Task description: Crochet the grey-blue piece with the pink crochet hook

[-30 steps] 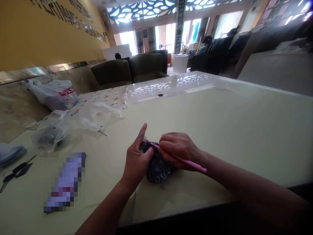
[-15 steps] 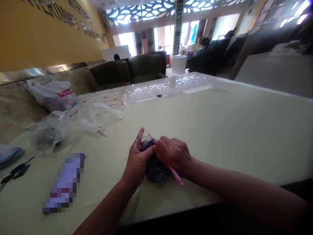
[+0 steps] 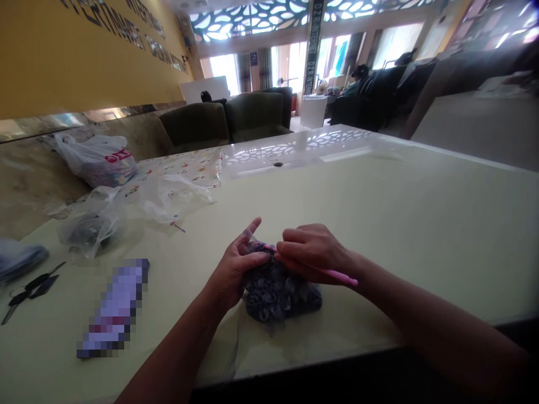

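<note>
The pink hook (image 3: 320,272) has swung level again — right hand (image 3: 314,255) pinching it. Left hand (image 3: 236,269) fingers (image 3: 252,227) grip the dark crochet piece (image 3: 280,294) beneath, spread on the surface (image 3: 421,224).

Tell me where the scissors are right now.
In the head view, the scissors lie at the table's far left edge, left of the blurred purple packet.

The dark purple crochet piece (image 3: 280,292) lay bunched and ruffled on the desk (image 3: 400,224) before me. My pink crochet hook (image 3: 332,274) slanted across its top edge.
</note>
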`<state>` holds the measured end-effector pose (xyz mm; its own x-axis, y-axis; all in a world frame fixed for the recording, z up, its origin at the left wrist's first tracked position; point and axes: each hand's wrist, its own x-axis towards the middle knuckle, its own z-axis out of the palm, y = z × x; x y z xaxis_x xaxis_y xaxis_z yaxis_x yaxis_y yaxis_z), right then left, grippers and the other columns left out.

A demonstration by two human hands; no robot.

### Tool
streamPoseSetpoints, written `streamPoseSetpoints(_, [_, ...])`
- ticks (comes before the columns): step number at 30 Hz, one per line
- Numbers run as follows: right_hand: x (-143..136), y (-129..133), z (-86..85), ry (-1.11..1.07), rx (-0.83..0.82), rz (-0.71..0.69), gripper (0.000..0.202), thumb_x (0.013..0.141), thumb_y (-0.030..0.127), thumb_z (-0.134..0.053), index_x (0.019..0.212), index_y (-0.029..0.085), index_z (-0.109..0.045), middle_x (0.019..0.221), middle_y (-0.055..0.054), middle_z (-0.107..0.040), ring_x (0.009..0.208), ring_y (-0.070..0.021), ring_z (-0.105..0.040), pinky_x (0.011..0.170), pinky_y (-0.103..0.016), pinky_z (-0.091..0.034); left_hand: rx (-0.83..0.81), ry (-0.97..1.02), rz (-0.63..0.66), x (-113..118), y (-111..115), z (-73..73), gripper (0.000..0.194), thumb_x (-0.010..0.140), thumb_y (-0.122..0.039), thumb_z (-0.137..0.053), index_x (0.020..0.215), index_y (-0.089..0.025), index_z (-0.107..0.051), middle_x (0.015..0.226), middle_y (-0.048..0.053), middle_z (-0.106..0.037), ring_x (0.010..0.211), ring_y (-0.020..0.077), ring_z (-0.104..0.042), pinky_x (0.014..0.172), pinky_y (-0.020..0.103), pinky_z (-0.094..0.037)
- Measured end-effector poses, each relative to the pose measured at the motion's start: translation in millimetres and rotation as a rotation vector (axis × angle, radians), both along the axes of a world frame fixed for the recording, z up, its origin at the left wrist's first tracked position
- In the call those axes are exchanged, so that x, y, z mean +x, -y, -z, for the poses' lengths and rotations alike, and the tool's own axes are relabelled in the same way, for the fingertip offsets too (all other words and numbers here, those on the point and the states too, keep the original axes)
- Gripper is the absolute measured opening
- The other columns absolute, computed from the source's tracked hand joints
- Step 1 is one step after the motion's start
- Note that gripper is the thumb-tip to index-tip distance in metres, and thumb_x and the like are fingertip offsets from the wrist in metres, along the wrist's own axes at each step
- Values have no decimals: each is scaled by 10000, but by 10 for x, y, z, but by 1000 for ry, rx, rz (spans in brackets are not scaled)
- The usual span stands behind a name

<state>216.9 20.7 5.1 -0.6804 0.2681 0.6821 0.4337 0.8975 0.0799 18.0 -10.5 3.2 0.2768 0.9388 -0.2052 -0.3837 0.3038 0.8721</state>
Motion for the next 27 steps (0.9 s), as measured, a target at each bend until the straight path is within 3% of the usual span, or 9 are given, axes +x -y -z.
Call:
streamPoseSetpoints(3, [57, 4, -94, -18, -134, -62, 351, 997, 231, -457, 653, 168, -483, 632, 34, -406, 539, -85, -282, 522, -259, -212, 22, -39, -47, -30, -23, 10, 889, 634, -154, -812, 1460, -226, -491, 805, 2, -695, 724, 136, -642, 768, 274, -485])
streamPoseSetpoints(8, [80, 6, -177, -235, -695, -226, 309, 978, 239, -503, 684, 153, -541, 633, 26, -462, 562, -74, -417, 529, -209, -331, 113, -96, -97, -71, -41, 54, 694, 666, -176, -810, 1336, -202, -631, 785, 6, -694, 747, 149, -633, 762, 271, -490])
streamPoseSetpoints(10, [16, 21, -122, -356, -805, -225, 270, 962, 252, -529, 714, 152, -568, 677, 11, -512, 610, -87, -476, 561, -208, -380, 147, -90, -103, -51, -26, 77, 651, 674, -182, -818, 1303, -218, -660, 791, -7, -687, 754, 136, -623, 757, 252, -485])
streamPoseSetpoints(13, [-128, 78, 41, -505, -740, -186, 227, 937, 290, -577, 757, 152, -587, 858, -29, -577, 735, -103, -544, 671, -229, -446, 148, -106, -148, 17, 20, 113, 626, 692, -193, -818, 1298, -240, -665, 892, 4, -719, 834, 144, -639, 826, 263, -487])
streamPoseSetpoints(17, [-225, 152, 180, -517, -805, -53, 234, 948, 332, -573, 783, 167, -552, 646, 45, -498, 550, -59, -409, 512, -177, -338, 171, -159, -153, 66, 62, 129, 611, 745, -256, -806, 1333, -258, -638, 1163, 61, -727, 1084, 233, -641, 987, 348, -460])
streamPoseSetpoints(21, [-167, 127, 84, -685, -925, -57, 247, 922, 335, -587, 750, 162, -550, 630, 41, -480, 561, -63, -399, 490, -173, -325, 356, -313, -108, -33, 2, 83, 388, 909, -448, -626, 1214, -228, -722, 1357, 77, -648, 1321, 276, -517, 1143, 393, -334])
streamPoseSetpoints(24, [-137, 101, 11, -753, -941, -70, 257, 915, 328, -590, 726, 158, -551, 627, 37, -470, 565, -65, -386, 483, -177, -312, 431, -515, -177, -117, -55, 53, 441, 956, -518, -517, 1225, -233, -717, 1403, 63, -615, 1384, 257, -447, 1198, 373, -224])
streamPoseSetpoints(27, [-150, 124, 36, -719, -927, -94, 237, 921, 317, -591, 748, 159, -559, 622, 42, -468, 556, -60, -382, 485, -172, -318, 361, -387, -169, -111, -53, 60, 568, 889, -497, -646, 1400, -258, -575, 1383, 73, -619, 1339, 260, -484, 1164, 381, -279])
